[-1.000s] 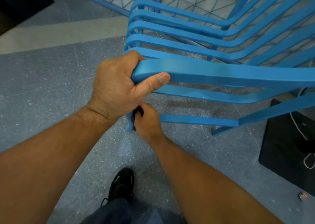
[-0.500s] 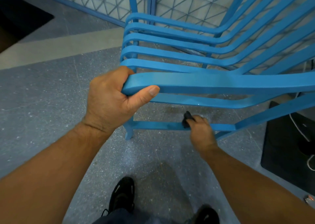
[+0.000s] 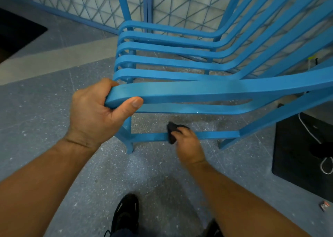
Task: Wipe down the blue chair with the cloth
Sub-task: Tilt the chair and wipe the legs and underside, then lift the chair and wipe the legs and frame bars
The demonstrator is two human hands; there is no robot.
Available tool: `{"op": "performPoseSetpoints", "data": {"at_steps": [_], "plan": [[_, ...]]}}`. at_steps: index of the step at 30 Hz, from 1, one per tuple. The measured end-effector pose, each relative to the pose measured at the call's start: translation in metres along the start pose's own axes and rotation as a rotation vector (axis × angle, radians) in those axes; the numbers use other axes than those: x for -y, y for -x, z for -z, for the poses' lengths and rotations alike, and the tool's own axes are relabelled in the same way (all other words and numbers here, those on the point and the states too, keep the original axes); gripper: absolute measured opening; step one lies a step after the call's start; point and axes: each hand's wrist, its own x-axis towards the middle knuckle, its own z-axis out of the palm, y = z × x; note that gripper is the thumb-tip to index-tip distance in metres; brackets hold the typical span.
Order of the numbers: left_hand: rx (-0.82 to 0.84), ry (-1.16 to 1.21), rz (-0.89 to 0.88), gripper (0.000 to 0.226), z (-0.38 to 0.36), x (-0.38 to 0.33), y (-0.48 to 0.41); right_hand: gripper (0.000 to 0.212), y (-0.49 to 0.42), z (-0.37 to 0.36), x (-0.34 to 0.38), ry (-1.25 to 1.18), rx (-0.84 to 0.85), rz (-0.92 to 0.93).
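Right hand, curled round cloth, now mid lower rail, off left leg; left hand grips armrest. Rail wipe progressing.

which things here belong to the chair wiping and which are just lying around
Job: blue chair, dark cloth, right hand holding it on the low rail, left hand gripping the armrest.
Lying about: black mat, white cable, small object on floor.

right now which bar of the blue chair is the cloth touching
The lowest crossbar, joining the legs just above the floor; the right hand holds the cloth on it. The left hand grips the armrest higher up.
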Motion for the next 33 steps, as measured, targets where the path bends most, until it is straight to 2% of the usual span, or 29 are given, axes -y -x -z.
{"op": "performPoseSetpoints", "data": {"at_steps": [2, 5, 8, 12, 15, 19, 22, 25, 28, 31, 33], "plan": [[0.031, 0.006, 0.005, 0.055, 0.001, -0.003, 0.0, 0.025, -0.003, 0.022, -0.035, 0.031, 0.014, -0.136], [0.09, 0.002, 0.018, 0.056, 0.007, -0.011, -0.003, 0.031, -0.003, 0.048, -0.058, -0.06, 0.021, -0.308], [0.173, -0.12, 0.014, 0.062, 0.011, -0.032, -0.01, 0.034, 0.011, 0.065, -0.063, -0.283, -0.092, -0.425], [0.237, -0.339, -0.12, 0.068, -0.015, -0.1, -0.034, 0.028, 0.036, 0.107, -0.071, -0.465, -0.265, -0.543], [0.392, -0.364, -0.17, 0.066, -0.057, -0.155, -0.042, 0.024, 0.055, 0.145, -0.087, -0.563, -0.424, -0.627], [0.472, -0.358, -0.264, 0.06, -0.113, -0.208, -0.048, 0.023, 0.067, 0.192, -0.116, -0.65, -0.655, -0.774], [0.582, -0.318, -0.262, 0.064, -0.139, -0.233, -0.061, 0.019, 0.063, 0.225, -0.125, -0.799, -0.756, -0.795], [0.627, -0.316, -0.261, 0.067, -0.151, -0.248, -0.071, 0.021, 0.042, 0.255, -0.123, -1.033, -0.775, -0.755], [0.625, -0.28, -0.235, 0.064, -0.153, -0.251, -0.072, 0.027, 0.024, 0.273, -0.118, -1.252, -0.693, -0.715], [0.62, -0.244, -0.237, 0.06, -0.148, -0.248, -0.068, 0.026, 0.018, 0.276, -0.116, -1.355, -0.578, -0.706], [0.603, -0.238, -0.269, 0.056, -0.144, -0.246, -0.065, 0.034, 0.014, 0.275, -0.111, -1.357, -0.54, -0.699]]}}
